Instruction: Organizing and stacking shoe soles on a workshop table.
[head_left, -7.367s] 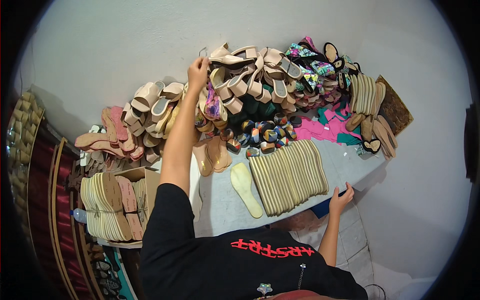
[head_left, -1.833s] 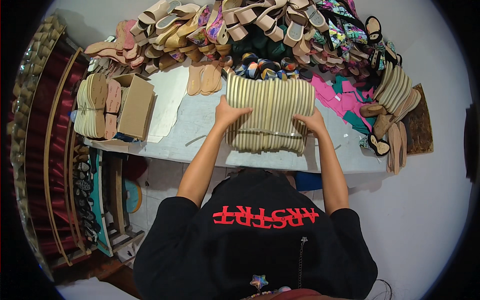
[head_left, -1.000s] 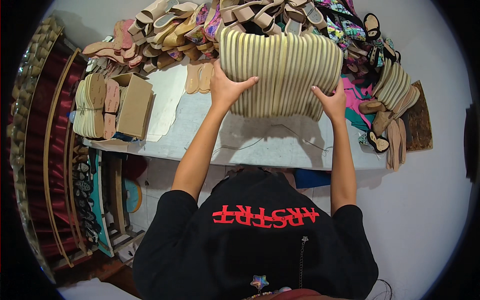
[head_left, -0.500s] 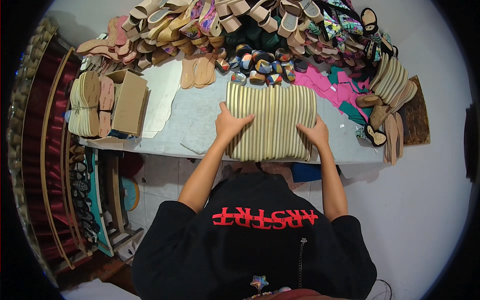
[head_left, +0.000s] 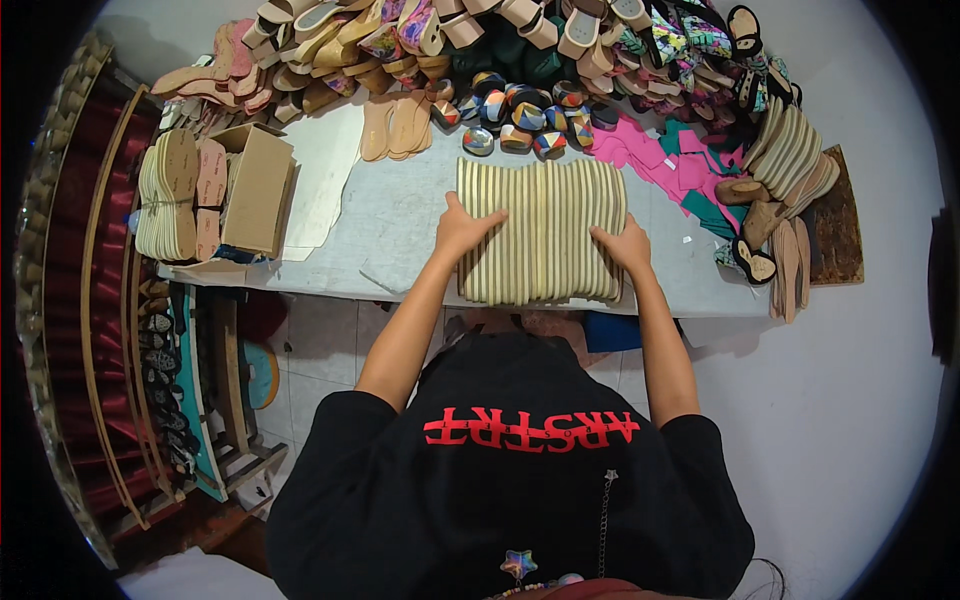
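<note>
A row of cream and grey shoe insoles point(head_left: 540, 235), standing on edge and packed side by side, is held between my two hands over the near part of the table. My left hand point(head_left: 465, 225) presses the left end, its thumb reaching over the top edges. At the right end my right hand point(head_left: 625, 245) grips in the same way, thumb on top and fingers down the outer side. The fingers' lower parts are hidden behind the end insoles.
The grey-covered table point(head_left: 400, 225) bears multicoloured wedge heels point(head_left: 525, 120) just beyond the row. A cardboard box point(head_left: 258, 195) and tied insoles point(head_left: 175, 195) stand at left. Pink fabric pieces point(head_left: 640, 155) and wooden shoe lasts point(head_left: 762, 220) lie at right. Piled sandals point(head_left: 460, 30) line the back.
The row of insoles looks slightly narrower between my hands, and its near end sits a little farther from me. Both hands keep their hold; the whole view has shifted slightly.
</note>
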